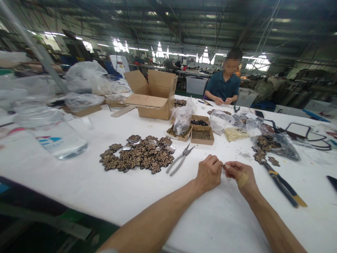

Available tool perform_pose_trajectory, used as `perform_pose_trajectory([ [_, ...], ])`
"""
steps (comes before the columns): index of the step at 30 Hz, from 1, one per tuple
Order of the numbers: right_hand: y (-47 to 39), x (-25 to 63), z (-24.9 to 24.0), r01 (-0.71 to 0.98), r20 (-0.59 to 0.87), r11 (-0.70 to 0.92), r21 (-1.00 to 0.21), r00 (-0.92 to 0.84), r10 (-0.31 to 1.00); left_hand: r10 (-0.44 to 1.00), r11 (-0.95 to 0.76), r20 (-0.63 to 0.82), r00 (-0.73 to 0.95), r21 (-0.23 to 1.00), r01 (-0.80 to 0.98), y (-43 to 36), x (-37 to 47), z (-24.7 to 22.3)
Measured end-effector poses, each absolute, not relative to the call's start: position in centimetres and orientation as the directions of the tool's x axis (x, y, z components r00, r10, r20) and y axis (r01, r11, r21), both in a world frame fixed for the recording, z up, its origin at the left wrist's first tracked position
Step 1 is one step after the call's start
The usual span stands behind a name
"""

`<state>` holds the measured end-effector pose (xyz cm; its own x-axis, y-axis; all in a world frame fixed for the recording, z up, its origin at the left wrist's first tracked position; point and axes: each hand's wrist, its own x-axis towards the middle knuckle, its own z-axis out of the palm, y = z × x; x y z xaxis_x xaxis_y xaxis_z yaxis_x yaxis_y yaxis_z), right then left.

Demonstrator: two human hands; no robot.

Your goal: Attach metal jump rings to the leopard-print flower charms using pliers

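My left hand (210,173) is closed, its fingertips meeting those of my right hand (240,175) over a tiny dark piece too small to name. Both pinch at it just above the white table (105,196). Small rings (228,179) lie below the fingertips. Grey-handled pliers (180,160) rest to the left of my left hand, beside a pile of leopard-patterned flower shapes (142,153). Right of my right hand lie black and yellow pliers (283,184).
Behind the hands stand small boxes of metal parts (202,135), plastic bags (221,121) and an open carton (156,95). A large clear jar (55,135) is at the left. Across the table sits a person (223,84). Dark frames (302,131) lie at the right.
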<state>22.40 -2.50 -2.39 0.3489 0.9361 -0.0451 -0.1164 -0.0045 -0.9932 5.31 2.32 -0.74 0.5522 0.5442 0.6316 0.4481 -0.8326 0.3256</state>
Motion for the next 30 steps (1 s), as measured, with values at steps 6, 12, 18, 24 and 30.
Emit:
perform_pose_trajectory([
  [6, -2.4, 21.7, -3.1, -0.086, -0.021, 0.017, -0.996, 0.429, 0.903, 0.494, -0.854, 0.653, 0.575, 0.24, 0.462, 2.4, 5.3, -0.8],
  [12, -2.5, 21.2, -2.6, 0.11, 0.013, -0.039, -0.993, 0.441, 0.897, 0.479, -0.845, 0.644, 0.596, 0.154, 0.513, 2.6, 5.3, -1.2],
  [18, -3.0, 22.5, -0.4, 0.472, 0.108, -0.035, -0.881, 0.273, 0.956, 0.449, -0.864, 0.613, 0.65, 0.113, 0.49, 2.6, 5.5, -1.1],
  [24, -3.0, 22.0, -1.2, 0.524, 0.167, -0.02, -0.851, 0.306, 0.937, 0.455, -0.861, 0.612, 0.647, 0.115, 0.496, 2.6, 5.6, -1.5],
  [30, -2.6, 22.5, -1.8, 0.463, 0.092, -0.05, -0.885, 0.278, 0.956, 0.44, -0.87, 0.594, 0.674, 0.094, 0.485, 2.8, 5.3, -1.3],
])
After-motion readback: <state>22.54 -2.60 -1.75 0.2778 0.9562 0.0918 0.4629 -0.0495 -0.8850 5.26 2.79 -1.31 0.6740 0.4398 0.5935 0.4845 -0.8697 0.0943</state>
